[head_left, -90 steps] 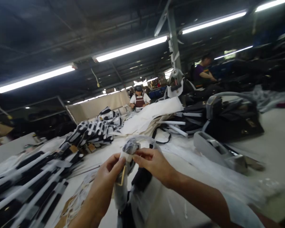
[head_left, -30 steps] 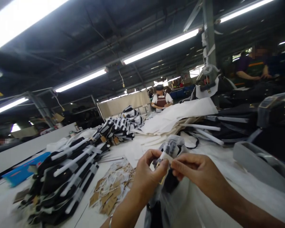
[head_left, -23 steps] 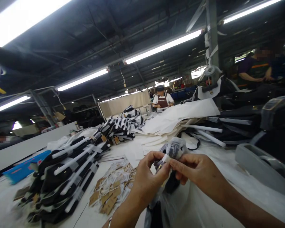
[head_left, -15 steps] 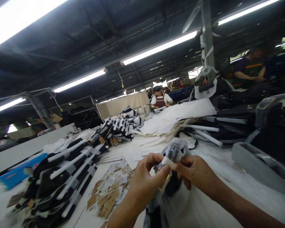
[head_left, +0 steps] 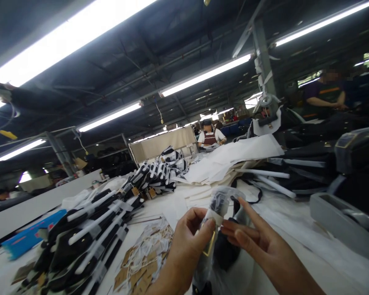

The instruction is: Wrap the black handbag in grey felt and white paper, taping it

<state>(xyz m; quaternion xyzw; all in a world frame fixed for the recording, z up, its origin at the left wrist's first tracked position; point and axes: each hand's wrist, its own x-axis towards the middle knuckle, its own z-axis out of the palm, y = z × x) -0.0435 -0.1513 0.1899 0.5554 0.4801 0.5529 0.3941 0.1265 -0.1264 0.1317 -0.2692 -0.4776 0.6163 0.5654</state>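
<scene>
Low in the view, just right of centre, my left hand [head_left: 187, 241] pinches a white wrap [head_left: 214, 217] around a dark strap covered in clear plastic [head_left: 219, 200]. A gold-coloured metal ring [head_left: 209, 245] hangs just under my left thumb. My right hand [head_left: 255, 237] is beside the wrap with its fingers apart, the fingertips near or touching the plastic. Below both hands hangs a dark item [head_left: 227, 250] in clear plastic, partly hidden by them.
Brown tags with white strings [head_left: 144, 262] lie left of my hands. Beyond are black pieces with white tubes [head_left: 89, 221], a blue bin [head_left: 33, 233] and white sheets [head_left: 230, 155]. A grey holder [head_left: 341, 221] stands right. A person [head_left: 210, 135] sits across the table.
My right hand has let go of the white wrap and spread its fingers, with the index finger raised. My left hand keeps its pinch. The camera view has tilted slightly upward.
</scene>
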